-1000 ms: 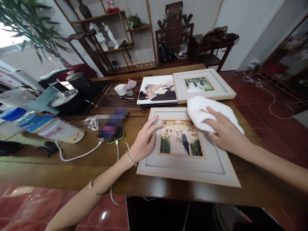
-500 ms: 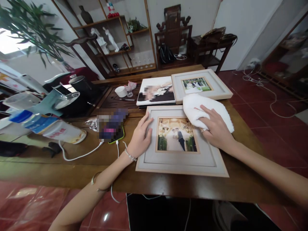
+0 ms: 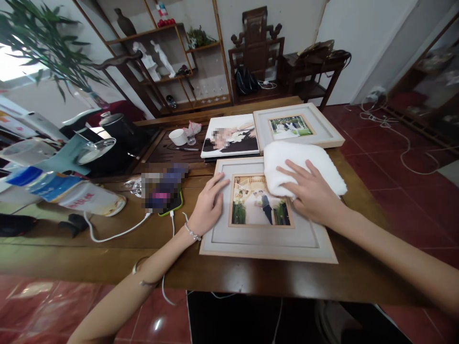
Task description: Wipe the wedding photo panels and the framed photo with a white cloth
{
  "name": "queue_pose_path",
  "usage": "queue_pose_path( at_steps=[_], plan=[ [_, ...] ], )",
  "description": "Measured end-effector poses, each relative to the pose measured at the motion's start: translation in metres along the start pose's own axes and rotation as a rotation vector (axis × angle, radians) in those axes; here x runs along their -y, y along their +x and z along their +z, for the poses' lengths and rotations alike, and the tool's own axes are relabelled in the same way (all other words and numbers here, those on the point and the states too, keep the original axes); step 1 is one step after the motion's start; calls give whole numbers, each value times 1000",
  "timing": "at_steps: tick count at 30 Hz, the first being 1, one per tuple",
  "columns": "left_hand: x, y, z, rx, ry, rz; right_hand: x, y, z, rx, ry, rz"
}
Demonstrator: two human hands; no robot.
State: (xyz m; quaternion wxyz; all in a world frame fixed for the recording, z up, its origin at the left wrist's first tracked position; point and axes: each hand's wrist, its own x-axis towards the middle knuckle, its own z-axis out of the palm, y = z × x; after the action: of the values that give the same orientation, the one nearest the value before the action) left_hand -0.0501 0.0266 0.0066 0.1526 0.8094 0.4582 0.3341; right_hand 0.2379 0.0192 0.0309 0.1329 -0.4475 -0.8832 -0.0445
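A pale square picture frame (image 3: 265, 242) with a small wedding photo in its middle lies flat near the table's front edge. My left hand (image 3: 208, 205) rests on its left border, fingers stretched and slightly apart, pressing rather than wrapped round it. Over the frame's upper right corner, my right hand (image 3: 311, 193) has hold of a white towel (image 3: 322, 165), its fingers spread across the cloth and pressing down. The towel covers that corner and touches the photo's upper right part. My right palm and thumb partly hide the frame's right side.
Behind lie a second framed photo (image 3: 333, 138) and a white-edged photo panel (image 3: 247, 152). To the left are a phone (image 3: 171, 206) on a white cable, a plastic bottle (image 3: 86, 195), a white cup (image 3: 178, 137) and a dark pot (image 3: 120, 129). The wooden table (image 3: 118, 260) ends close in front.
My right hand and the towel have slid a little left, further over the photo's corner. Its fingers have spread out from a bunched grip. My left hand stays on the frame.
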Motion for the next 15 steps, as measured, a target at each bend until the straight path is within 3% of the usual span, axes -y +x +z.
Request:
queue_pose_path(
  at_steps=[5,9,12,15],
  plan=[
    [1,-2,3,-20,5,11,61,-33,-15,127,59,-77],
    [2,-2,2,-13,11,17,96,-48,-28,186,249,-188],
    [2,-1,1,2,16,29,93,-35,-31,244,332,-178],
    [2,0,-1,21,16,42,67,-8,-24,222,235,-143]
  ],
)
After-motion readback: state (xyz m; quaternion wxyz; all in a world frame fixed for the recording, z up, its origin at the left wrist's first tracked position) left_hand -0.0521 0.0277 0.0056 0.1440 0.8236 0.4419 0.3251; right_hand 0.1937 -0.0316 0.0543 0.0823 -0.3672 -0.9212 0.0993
